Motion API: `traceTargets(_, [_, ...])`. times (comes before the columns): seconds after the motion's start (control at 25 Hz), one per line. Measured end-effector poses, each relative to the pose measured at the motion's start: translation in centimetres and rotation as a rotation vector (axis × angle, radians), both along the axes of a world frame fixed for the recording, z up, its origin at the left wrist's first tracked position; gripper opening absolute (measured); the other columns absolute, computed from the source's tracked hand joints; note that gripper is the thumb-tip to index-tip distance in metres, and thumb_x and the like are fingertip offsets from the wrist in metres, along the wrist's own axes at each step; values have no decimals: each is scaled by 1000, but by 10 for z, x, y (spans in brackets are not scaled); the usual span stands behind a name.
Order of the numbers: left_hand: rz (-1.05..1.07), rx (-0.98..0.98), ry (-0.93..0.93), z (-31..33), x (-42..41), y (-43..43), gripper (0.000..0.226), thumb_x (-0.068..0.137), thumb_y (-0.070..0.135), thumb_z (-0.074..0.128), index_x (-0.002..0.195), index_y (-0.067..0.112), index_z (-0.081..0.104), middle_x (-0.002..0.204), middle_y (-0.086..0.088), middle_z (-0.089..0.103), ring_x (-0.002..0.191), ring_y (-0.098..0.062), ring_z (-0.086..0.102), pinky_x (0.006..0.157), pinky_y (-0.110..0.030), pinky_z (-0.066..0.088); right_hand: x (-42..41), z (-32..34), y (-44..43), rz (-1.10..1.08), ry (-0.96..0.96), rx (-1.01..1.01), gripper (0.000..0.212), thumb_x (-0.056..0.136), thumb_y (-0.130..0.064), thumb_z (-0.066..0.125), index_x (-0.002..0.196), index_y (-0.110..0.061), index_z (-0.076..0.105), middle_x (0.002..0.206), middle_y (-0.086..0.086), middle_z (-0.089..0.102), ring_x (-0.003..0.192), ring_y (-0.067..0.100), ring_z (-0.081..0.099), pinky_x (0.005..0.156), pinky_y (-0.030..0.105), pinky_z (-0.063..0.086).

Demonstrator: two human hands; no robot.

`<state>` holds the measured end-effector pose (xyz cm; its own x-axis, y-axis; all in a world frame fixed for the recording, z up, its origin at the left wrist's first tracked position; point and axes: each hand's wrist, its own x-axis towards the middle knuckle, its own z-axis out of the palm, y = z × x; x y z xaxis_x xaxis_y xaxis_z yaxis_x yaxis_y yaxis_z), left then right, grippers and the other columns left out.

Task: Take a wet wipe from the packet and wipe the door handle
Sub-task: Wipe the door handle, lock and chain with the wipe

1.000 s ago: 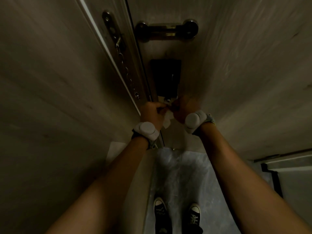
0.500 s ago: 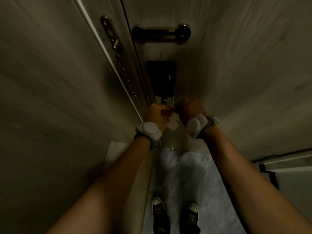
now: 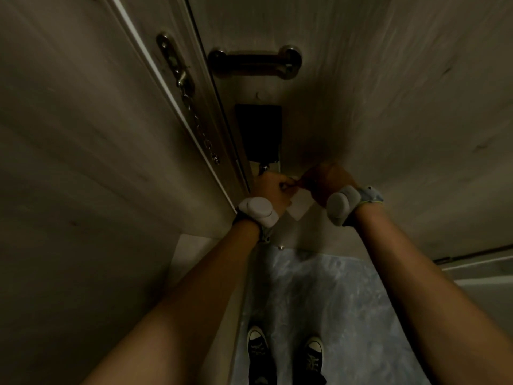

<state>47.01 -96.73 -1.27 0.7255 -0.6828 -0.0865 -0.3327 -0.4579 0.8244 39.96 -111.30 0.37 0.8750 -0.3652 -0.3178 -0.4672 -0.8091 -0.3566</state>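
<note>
The wet wipe [image 3: 299, 207] hangs between both hands, just under the black lock [image 3: 258, 132] on the door [image 3: 374, 107]. I think it is thin, soft, floppy and a bit slippery, so the top edge is the best place to hold. My left hand [image 3: 273, 190] and right hand [image 3: 324, 182] both pinch that edge.

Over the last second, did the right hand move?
Yes. The right hand, pinching the wet wipe, moved right, away from the black lock plate.
</note>
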Motion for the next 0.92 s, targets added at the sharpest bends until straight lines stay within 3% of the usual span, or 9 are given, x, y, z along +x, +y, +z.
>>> traceTargets(0.16, [-22,-41,25,0,-5,-2,18,89,7,67,104,-3,72,107,-21,72,88,-34,70,75,-45,61,-8,-4,-1,-72,-63,-9,31,98,-26,56,126,-15,64,130,11,63,120,31,58,100,41,47])
traceTargets(0.32, [28,-169,33,-6,-18,-1,17,88,7,68,104,2,72,100,-18,73,85,-28,70,71,-17,55,-24,-3,14,-186,-287,18,25,99,-23,53,115,-13,70,119,13,70,109,34,64,90,38,49])
traceTargets(0.4, [57,-204,65,-9,-22,1,15,88,7,68,102,3,72,98,-15,73,82,-23,70,70,-16,54,-28,-3,26,-322,-372,93,22,97,-23,58,109,-12,72,113,14,72,102,34,67,84,37,50])
traceTargets(0.52, [59,-185,66,-15,-23,11,11,87,10,69,97,5,71,88,-7,71,76,-16,68,66,-13,50,-34,-5,43,-458,-445,184,19,94,-25,64,104,-11,73,109,12,72,94,28,69,77,31,48])
traceTargets(0.6, [52,-162,65,-18,-20,22,10,88,17,70,94,9,71,82,5,67,70,-2,64,65,-11,49,-37,-8,55,-493,-432,264,18,94,-26,64,103,-14,74,104,8,74,86,19,68,72,24,42])
traceTargets(0.72, [73,-78,47,-22,-13,39,11,89,21,69,95,13,72,84,5,68,71,0,61,67,-14,51,-36,-17,70,-543,-371,397,20,94,-29,64,108,-19,74,104,2,76,90,15,68,75,21,41])
traceTargets(0.84, [141,-23,-16,-28,-2,50,15,90,16,66,102,9,73,98,-6,72,80,-7,60,62,-1,45,-25,-28,85,-614,-373,518,19,93,-29,65,107,-21,75,106,2,76,96,17,70,84,31,53])
traceTargets(0.92, [191,-9,7,-29,5,53,18,90,19,66,104,10,72,98,-8,73,81,-10,62,60,-3,47,-18,-35,94,-682,-408,630,17,92,-26,67,106,-19,75,105,4,76,95,18,70,90,37,57])
